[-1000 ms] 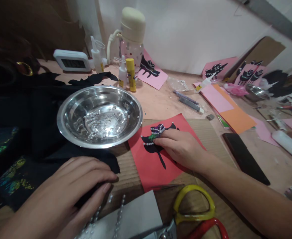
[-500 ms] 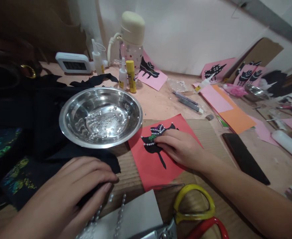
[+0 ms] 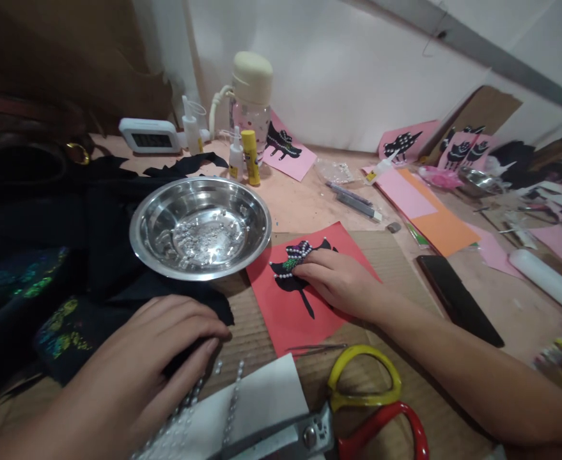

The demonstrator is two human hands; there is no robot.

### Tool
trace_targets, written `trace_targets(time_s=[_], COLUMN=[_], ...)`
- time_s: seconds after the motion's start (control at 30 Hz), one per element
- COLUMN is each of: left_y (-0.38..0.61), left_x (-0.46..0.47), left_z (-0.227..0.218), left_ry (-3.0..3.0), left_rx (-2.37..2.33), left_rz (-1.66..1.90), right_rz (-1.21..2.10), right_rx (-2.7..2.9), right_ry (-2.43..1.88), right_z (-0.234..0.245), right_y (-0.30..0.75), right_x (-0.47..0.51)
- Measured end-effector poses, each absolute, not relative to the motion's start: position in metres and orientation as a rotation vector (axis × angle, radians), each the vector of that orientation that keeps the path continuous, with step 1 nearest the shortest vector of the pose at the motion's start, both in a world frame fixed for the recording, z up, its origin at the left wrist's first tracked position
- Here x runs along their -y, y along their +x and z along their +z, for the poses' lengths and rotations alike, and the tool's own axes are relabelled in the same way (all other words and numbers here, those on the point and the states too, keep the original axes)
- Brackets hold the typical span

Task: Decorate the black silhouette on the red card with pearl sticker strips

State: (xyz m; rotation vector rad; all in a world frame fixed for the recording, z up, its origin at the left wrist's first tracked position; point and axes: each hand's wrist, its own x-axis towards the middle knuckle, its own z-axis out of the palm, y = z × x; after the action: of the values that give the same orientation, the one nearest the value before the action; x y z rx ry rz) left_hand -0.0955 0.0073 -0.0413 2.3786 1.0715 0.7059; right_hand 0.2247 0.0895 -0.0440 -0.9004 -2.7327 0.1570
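Note:
My right hand (image 3: 341, 281) rests on a red paper sheet (image 3: 281, 319), its fingers closed together and pressed down at a black cutout (image 3: 288, 283). Rows of white pearl beads, green glitter and a purple patch decorate this cutout. My fingertips cover part of it, and anything pinched there is hidden. My left hand (image 3: 175, 345) lies loosely curved on the cardboard, thumb and fingers a little apart, with nothing visible in it. Strands of pearl beads (image 3: 234, 399) lie beside it on a white card (image 3: 266, 390). Tweezers (image 3: 316, 349) lie along the red sheet's near edge.
Scissors (image 3: 364, 409) with yellow and red handles lie in front. A steel bowl (image 3: 139, 227) of small beads stands left of the red sheet. Behind are glue bottles (image 3: 235, 160), a yellow glue stick (image 3: 250, 158) and a drinking bottle (image 3: 252, 96). A phone (image 3: 458, 299) lies right.
The camera view has tilted up slightly, so the background sits lower in the picture. Both hands stay at nearly the same places, the right one still on the black cutout.

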Motion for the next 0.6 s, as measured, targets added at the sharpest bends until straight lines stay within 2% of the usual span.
trace_targets(time_s=[0.23, 0.33, 0.43, 0.6], left_y=[-0.091, -0.091, -0.092, -0.091], left_x=[-0.009, -0.009, -0.005, 0.011], left_z=[-0.037, -0.036, -0.029, -0.007], left_ry=[2.327, 2.32, 2.348, 2.498], left_rx=[-1.147, -1.151, -1.145, -1.118], left_rz=[0.706, 0.714, 0.69, 0.469], right_rz=[0.16, 0.145, 0.175, 0.343], right_rx=[2.808, 2.805, 2.696, 2.639], right_ry=[-1.1, -1.156, -1.384, -1.243], right_z=[-0.037, -0.018, 0.005, 0.016], right_y=[0.218, 0.21, 0.208, 0.234], right_x=[-0.09, -0.081, -0.059, -0.008])
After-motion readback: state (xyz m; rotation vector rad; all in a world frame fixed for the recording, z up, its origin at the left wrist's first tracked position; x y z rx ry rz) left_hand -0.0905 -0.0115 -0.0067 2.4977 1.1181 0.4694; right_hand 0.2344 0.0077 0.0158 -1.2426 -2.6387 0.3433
